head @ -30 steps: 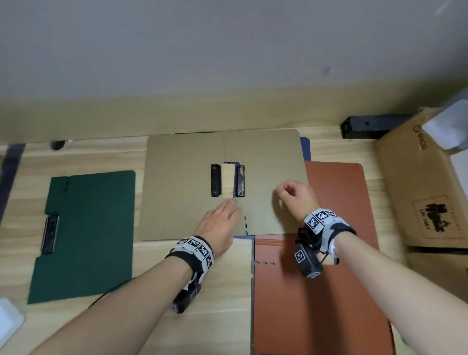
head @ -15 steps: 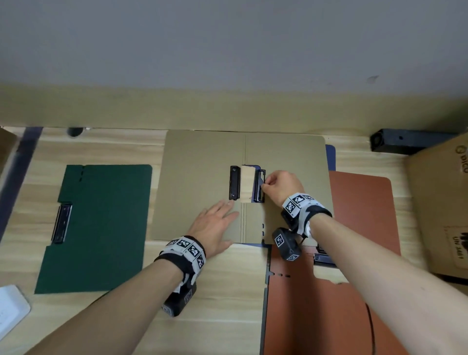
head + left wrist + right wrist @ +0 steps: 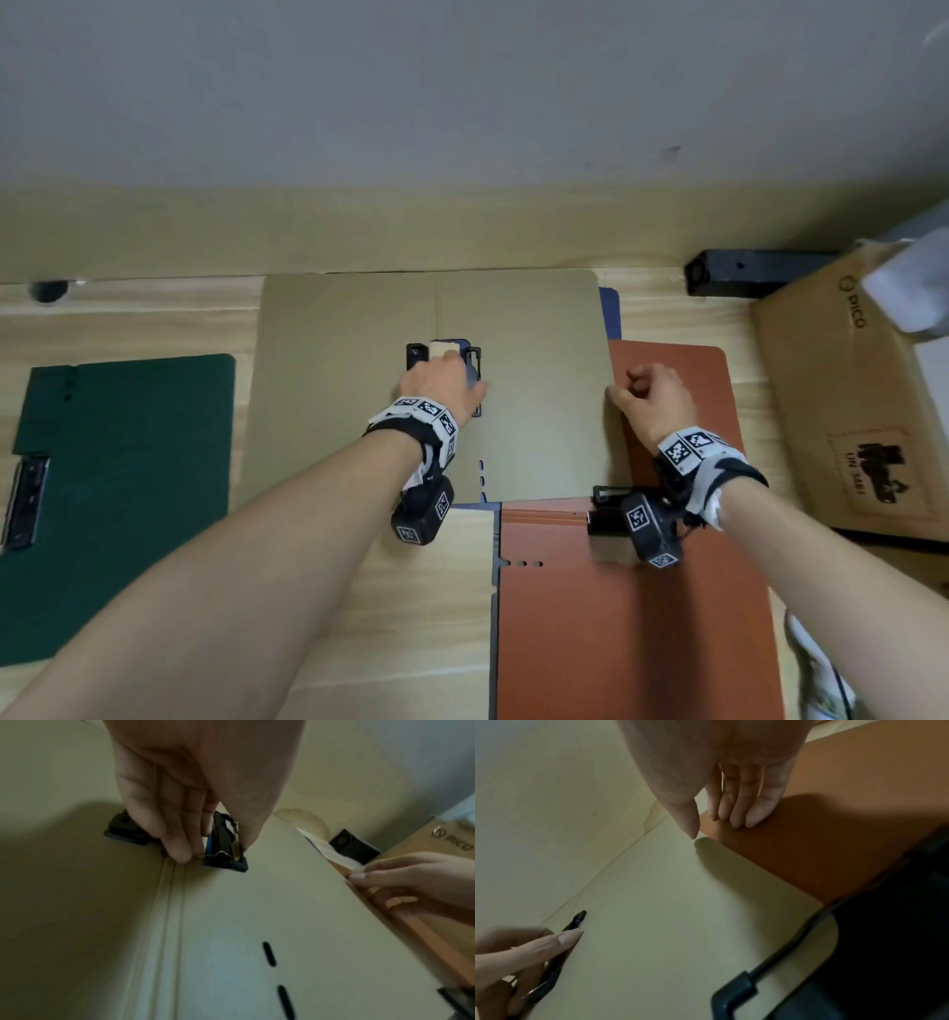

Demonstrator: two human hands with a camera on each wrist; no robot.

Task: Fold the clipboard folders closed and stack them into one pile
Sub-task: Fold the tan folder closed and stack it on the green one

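Observation:
A tan folder [image 3: 539,411] lies open and flat in the middle of the wooden table, on top of a blue folder [image 3: 610,308]. Through its centre cut-out shows a black clip [image 3: 473,360]. My left hand [image 3: 441,380] pinches this clip [image 3: 226,841] between thumb and fingers. My right hand [image 3: 647,395] is at the tan folder's right edge. Its fingertips [image 3: 734,821] rest on the orange folder [image 3: 821,841], and the thumb hovers just over the tan edge. A green folder [image 3: 123,488] lies at the left.
The orange folder [image 3: 642,616] runs down the right front, its black clip [image 3: 603,509] under my right wrist. A cardboard box [image 3: 847,411] stands at the far right, with a black bar [image 3: 744,277] behind it. A wall borders the table's far edge.
My left hand left the tan folder's near part and went forward onto the black clip. My right hand let go of the clip and moved right to the tan folder's edge.

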